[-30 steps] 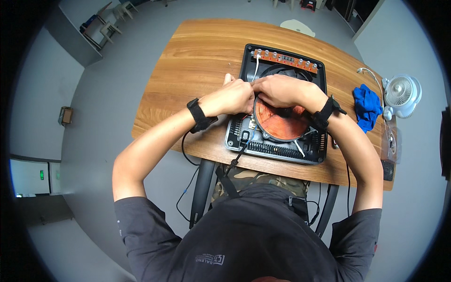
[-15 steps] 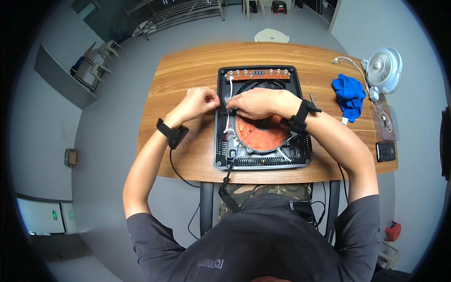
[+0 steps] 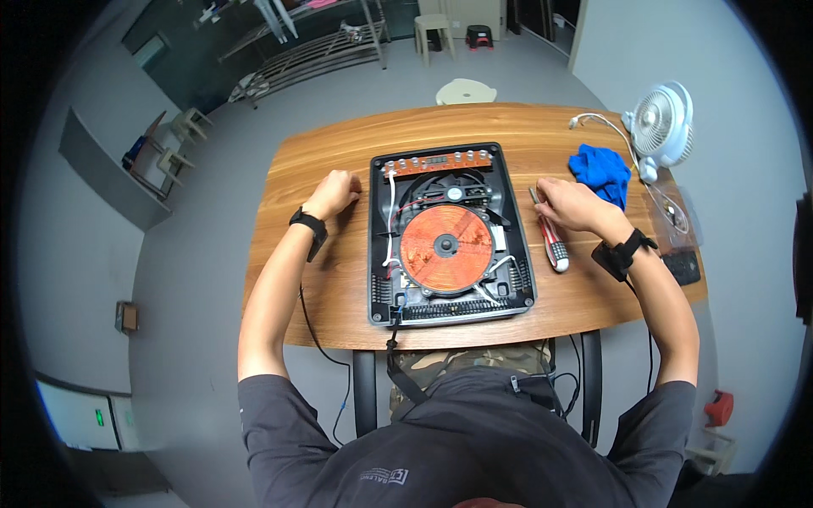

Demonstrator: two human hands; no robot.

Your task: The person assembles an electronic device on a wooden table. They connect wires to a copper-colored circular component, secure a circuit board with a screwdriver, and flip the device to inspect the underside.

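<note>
An opened induction cooker [image 3: 376, 254] lies on the table in front of me, its round copper coil [image 3: 457, 267] and black fan [image 3: 457, 193] exposed. A brown button board [image 3: 436, 162] runs along its far edge. Left of the casing, my left hand [image 3: 333, 196] rests with its fingers curled inward; whatever they hold, if anything, is hidden. To the right of the casing, my right hand [image 3: 574, 206] has its fingers closed at the shaft of a screwdriver [image 3: 555, 251], whose red, black and white handle points toward me.
A blue cloth [image 3: 600, 172] lies beyond my right hand. Behind it stands a white fan [image 3: 660, 127] with a white cable. A clear tray [image 3: 677, 216] and a black box-like object [image 3: 680, 269] sit near the right edge. A white stool [image 3: 466, 91] stands past the table.
My right hand has left the inside of the cooker and moved right to the screwdriver. My left hand has drawn slightly away from the casing's left edge. The whole view has shifted a little.
</note>
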